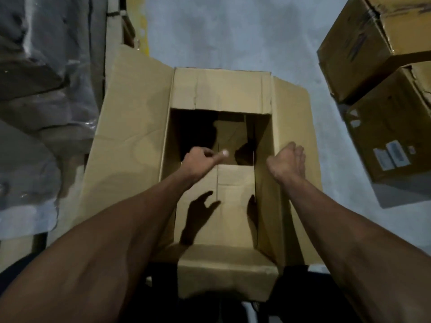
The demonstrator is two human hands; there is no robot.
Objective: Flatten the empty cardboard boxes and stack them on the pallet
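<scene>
Both hands hover inside the open box (221,145), left hand (200,159) loosely curled, right hand (289,159) cupped, neither holding anything, bottom flaps straight below.

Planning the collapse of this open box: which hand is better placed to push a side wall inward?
Probably the right hand: it hovers right at the open box's right wall. The left hand hangs over the middle of the opening, away from the left wall.

Open cardboard box (221,94) on floor, flaps spread, left hand (200,157) and right hand (289,159) above, seemingly empty
</scene>
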